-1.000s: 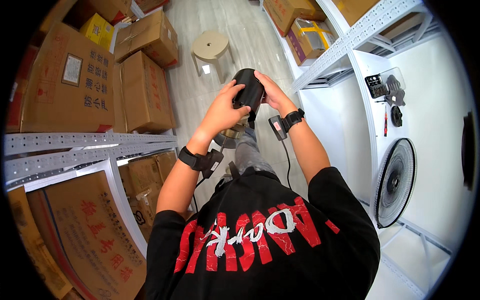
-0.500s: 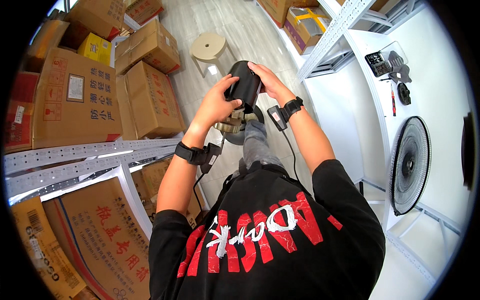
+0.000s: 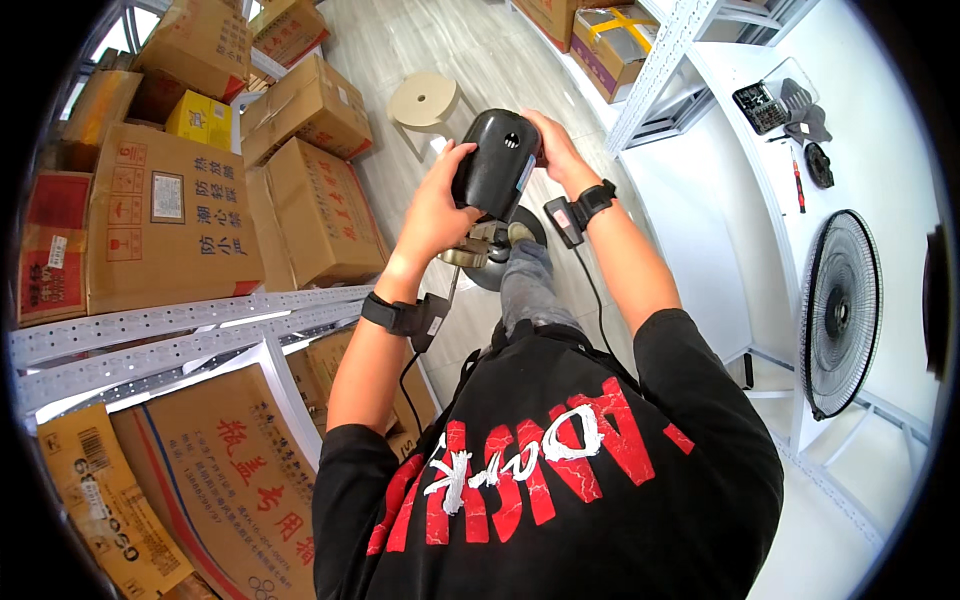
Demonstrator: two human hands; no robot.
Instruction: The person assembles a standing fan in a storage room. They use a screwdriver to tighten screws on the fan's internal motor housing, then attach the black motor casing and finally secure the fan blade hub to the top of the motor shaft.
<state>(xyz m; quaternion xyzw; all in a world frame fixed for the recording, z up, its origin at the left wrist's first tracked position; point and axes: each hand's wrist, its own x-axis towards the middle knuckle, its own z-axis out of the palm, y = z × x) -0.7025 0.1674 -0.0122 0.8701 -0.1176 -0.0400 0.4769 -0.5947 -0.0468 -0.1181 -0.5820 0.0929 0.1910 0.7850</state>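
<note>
A black, rounded fan motor housing (image 3: 490, 165) is held between my two hands above the floor, its small slotted opening facing up. My left hand (image 3: 436, 208) grips the left side, thumb at the lower edge and fingers toward the top. Against the right side and upper corner rests my right hand (image 3: 553, 148), its fingertips partly hidden behind the housing. Just below are a brass-coloured metal part (image 3: 463, 253) and a round black base (image 3: 488, 276) on the floor, partly covered by my leg and shoe. How these connect to the housing is hidden.
A beige stool (image 3: 424, 100) stands ahead. Cardboard boxes (image 3: 325, 205) fill the left shelves. On the white right shelf lie a fan grille (image 3: 840, 313), a red screwdriver (image 3: 799, 185), a black round part (image 3: 818, 165) and a small parts tray (image 3: 760, 107). Cables hang from both wrist straps.
The housing has tilted in my hands, so its slotted opening and a side label now show. My right hand has shifted along its right side. The whole view has moved slightly.
</note>
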